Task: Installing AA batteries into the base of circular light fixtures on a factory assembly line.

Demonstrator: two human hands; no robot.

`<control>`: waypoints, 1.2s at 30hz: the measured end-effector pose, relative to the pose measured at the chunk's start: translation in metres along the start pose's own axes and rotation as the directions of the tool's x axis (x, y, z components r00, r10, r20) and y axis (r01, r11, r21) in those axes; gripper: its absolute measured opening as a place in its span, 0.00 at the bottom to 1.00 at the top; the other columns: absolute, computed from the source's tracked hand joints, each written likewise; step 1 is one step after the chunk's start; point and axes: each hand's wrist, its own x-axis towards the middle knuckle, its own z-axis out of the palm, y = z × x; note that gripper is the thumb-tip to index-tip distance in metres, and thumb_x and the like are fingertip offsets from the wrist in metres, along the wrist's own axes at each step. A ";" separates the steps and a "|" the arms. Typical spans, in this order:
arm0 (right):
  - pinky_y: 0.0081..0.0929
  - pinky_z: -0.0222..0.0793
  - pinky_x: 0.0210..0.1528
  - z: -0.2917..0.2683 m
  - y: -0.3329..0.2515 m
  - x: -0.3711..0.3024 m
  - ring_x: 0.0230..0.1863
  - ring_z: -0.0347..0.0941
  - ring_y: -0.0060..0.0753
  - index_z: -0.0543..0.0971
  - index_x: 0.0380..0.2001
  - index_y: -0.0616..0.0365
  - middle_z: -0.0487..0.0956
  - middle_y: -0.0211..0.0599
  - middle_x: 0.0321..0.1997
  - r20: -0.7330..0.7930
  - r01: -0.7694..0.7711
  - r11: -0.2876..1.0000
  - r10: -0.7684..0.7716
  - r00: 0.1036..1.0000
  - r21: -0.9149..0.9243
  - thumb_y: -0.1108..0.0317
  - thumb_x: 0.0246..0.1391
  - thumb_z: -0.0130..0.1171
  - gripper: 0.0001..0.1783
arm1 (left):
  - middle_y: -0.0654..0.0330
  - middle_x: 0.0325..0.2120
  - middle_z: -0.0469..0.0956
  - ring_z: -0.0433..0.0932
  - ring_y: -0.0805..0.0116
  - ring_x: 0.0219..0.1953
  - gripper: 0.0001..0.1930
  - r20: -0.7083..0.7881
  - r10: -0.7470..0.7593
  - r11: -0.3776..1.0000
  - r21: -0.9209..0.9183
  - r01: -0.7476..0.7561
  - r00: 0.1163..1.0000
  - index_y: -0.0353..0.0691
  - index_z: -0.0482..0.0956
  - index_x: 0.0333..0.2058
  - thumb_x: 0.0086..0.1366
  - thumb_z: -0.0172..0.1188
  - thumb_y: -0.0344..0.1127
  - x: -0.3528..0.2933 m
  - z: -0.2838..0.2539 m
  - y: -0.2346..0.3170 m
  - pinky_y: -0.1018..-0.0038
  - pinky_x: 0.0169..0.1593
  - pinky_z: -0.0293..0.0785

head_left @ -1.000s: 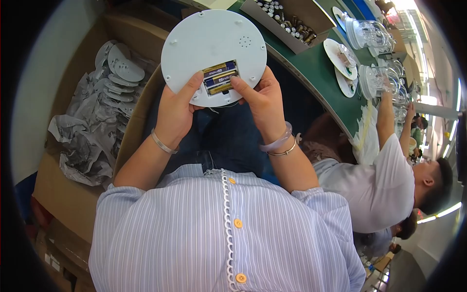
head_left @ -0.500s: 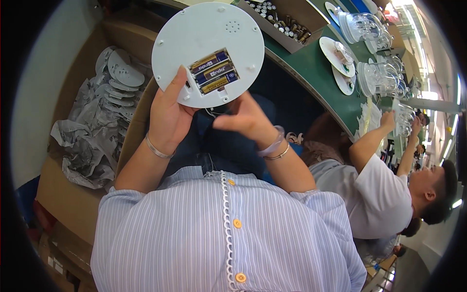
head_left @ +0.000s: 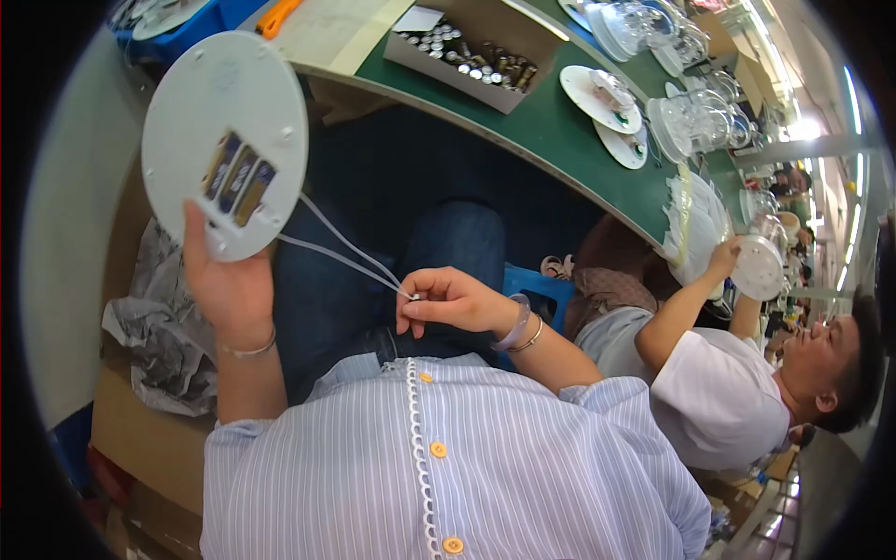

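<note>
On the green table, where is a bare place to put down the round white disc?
The green table is bare between the cardboard box of batteries and the white plates, along its near edge. Farther right it is crowded with clear glass covers. The left hand holds the disc.

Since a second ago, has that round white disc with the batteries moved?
Yes. The round white disc has swung to the person's left, away from the cardboard box of batteries, now held by the left hand alone.
</note>
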 end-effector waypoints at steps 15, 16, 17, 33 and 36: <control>0.15 0.68 0.37 0.035 -0.042 0.003 0.32 0.73 0.25 0.67 0.43 0.66 0.75 0.43 0.35 0.114 0.196 0.969 -0.180 0.977 -0.151 0.72 0.52 0.45 0.15 | 0.54 0.52 0.59 0.56 0.59 0.54 0.23 0.392 0.474 0.862 -0.390 -0.325 0.788 0.33 0.55 0.52 0.60 0.46 0.37 -0.051 0.001 0.024 0.64 0.59 0.44; 0.15 0.68 0.37 0.041 -0.045 0.005 0.32 0.73 0.25 0.66 0.45 0.65 0.75 0.43 0.35 0.115 0.192 0.969 -0.176 0.978 -0.156 0.72 0.52 0.46 0.16 | 0.55 0.51 0.60 0.57 0.59 0.54 0.23 0.252 0.671 0.741 -0.256 -0.621 0.697 0.33 0.57 0.51 0.59 0.47 0.37 -0.054 0.005 0.023 0.64 0.59 0.44; 0.16 0.68 0.37 0.038 -0.040 0.005 0.33 0.73 0.25 0.62 0.49 0.64 0.75 0.43 0.36 0.125 0.199 0.970 -0.182 0.975 -0.138 0.73 0.52 0.46 0.20 | 0.57 0.51 0.61 0.58 0.59 0.53 0.22 0.146 0.832 0.549 -0.078 -0.832 0.535 0.33 0.58 0.50 0.59 0.48 0.36 -0.054 0.014 0.015 0.65 0.59 0.44; 0.19 0.69 0.36 0.037 -0.037 0.007 0.34 0.74 0.28 0.75 0.35 0.62 0.76 0.40 0.33 0.017 0.294 0.933 -0.298 0.955 -0.205 0.74 0.46 0.54 0.11 | 0.60 0.51 0.62 0.62 0.64 0.51 0.21 0.421 0.865 0.313 -0.029 -0.949 0.272 0.42 0.61 0.50 0.61 0.44 0.44 -0.053 0.012 0.012 0.65 0.55 0.54; 0.24 0.63 0.47 0.040 -0.045 0.009 0.44 0.67 0.28 0.63 0.49 0.60 0.68 0.40 0.48 -0.108 0.239 0.958 -0.258 0.960 -0.161 0.70 0.48 0.52 0.23 | 0.51 0.47 0.64 0.66 0.57 0.47 0.22 0.723 0.510 0.220 0.415 -0.883 0.467 0.32 0.60 0.48 0.59 0.45 0.39 -0.048 0.008 0.014 0.62 0.57 0.49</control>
